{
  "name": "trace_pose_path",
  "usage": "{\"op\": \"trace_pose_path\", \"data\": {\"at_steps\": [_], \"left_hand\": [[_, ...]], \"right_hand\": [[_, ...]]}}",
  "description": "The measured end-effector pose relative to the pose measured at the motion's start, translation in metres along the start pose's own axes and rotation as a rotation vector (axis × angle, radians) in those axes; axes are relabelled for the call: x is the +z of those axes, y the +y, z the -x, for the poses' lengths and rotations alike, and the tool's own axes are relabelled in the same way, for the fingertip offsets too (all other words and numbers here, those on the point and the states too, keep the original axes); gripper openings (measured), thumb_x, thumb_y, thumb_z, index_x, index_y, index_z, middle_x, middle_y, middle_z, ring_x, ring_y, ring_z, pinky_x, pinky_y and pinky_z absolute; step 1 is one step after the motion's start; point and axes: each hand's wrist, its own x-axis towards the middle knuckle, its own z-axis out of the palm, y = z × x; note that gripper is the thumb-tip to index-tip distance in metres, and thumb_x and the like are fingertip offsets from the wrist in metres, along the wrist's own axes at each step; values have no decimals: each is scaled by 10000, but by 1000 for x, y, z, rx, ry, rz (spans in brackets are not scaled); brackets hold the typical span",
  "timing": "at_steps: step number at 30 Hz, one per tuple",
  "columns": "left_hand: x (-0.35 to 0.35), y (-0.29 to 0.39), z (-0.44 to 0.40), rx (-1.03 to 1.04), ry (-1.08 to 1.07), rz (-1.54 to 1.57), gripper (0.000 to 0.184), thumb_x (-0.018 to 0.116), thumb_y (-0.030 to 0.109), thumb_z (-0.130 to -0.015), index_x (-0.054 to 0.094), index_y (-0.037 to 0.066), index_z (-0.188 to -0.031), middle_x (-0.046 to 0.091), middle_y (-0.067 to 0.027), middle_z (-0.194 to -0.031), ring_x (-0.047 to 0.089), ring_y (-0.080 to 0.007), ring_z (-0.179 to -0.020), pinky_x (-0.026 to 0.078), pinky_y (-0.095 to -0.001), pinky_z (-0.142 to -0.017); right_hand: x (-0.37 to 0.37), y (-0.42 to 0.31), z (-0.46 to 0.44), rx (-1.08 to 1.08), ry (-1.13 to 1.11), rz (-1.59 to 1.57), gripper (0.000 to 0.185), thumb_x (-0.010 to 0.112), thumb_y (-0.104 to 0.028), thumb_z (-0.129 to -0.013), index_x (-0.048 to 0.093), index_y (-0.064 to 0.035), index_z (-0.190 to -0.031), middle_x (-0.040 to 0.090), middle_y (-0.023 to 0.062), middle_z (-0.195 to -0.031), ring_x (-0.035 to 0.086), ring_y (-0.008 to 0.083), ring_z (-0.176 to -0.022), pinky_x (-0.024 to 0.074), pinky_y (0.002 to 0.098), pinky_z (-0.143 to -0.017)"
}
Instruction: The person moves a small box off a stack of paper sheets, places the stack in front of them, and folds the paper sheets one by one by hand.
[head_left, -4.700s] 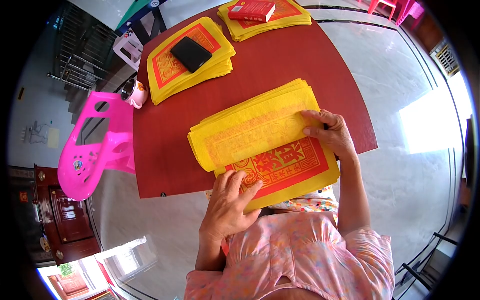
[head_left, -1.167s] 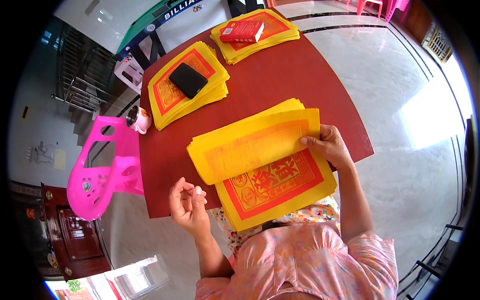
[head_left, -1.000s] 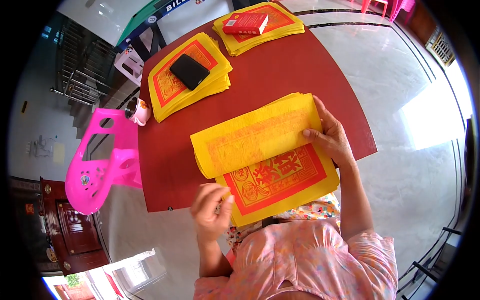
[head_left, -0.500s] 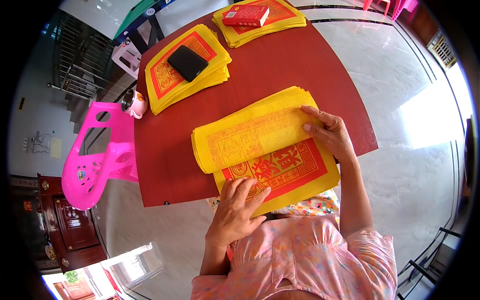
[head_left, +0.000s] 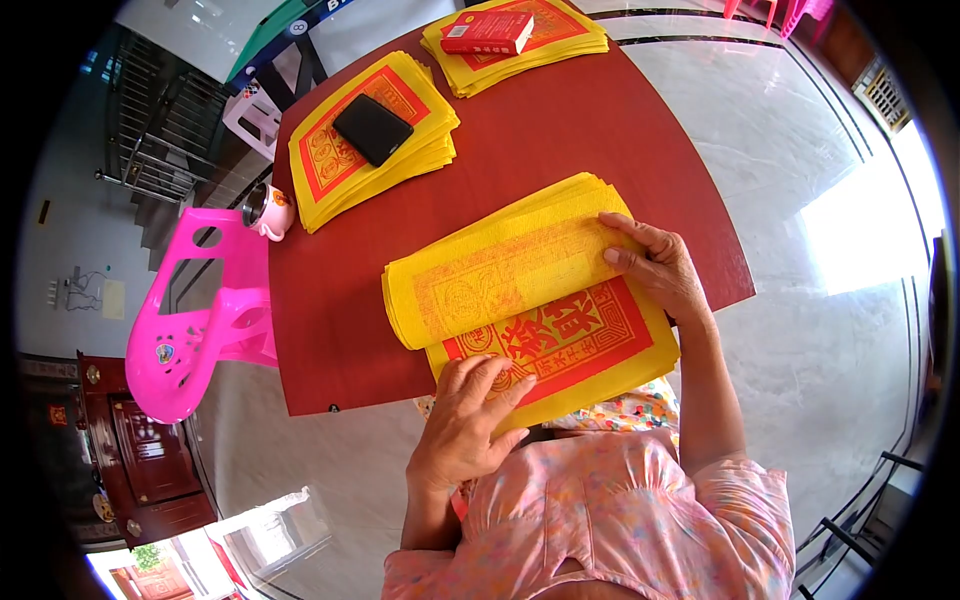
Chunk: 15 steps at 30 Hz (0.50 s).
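Note:
A stack of yellow paper sheets [head_left: 600, 345] with red-and-gold printing lies at the table's near edge. Its upper sheets [head_left: 500, 262] are folded back, pale underside up. My right hand [head_left: 658, 268] holds the right end of the folded part between thumb and fingers. My left hand [head_left: 470, 420] rests on the lower left part of the printed sheet, fingers bent and slightly apart, thumb out to the right, with nothing visibly gripped.
On the red table [head_left: 560, 130], a black phone [head_left: 373, 130] lies on another yellow stack [head_left: 420, 145]. A red book [head_left: 487, 33] rests on a further stack [head_left: 575, 42]. A pink mug [head_left: 270, 211] stands at the left edge, beside a pink chair [head_left: 215, 315].
My left hand has come from left of the stack onto the printed sheet. My right hand keeps the folded sheets, its fingers now over their right end. The view has shifted a little.

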Motion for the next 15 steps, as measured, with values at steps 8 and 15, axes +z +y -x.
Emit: {"op": "trace_pose_path", "data": {"at_steps": [8,15], "left_hand": [[1,-3,1,5,10,12,512,767,186,-669,635,69,-1150,502,-151,-1250,430,-336,-1168,365,-450,-1003],[-4,-5,4,23,79,80,412,711,118,-701,643,17,-1095,552,-174,-1207,504,-342,-1123,407,-448,-968]], "right_hand": [[0,0,0,-10,6,33,358,680,-151,-852,638,-83,-1202,700,66,-995,655,124,-871,531,283,-812],[-2,0,0,14,-13,-4,342,672,-112,-864,637,-74,-1202,695,34,-962,622,79,-857,510,257,-801]]}}
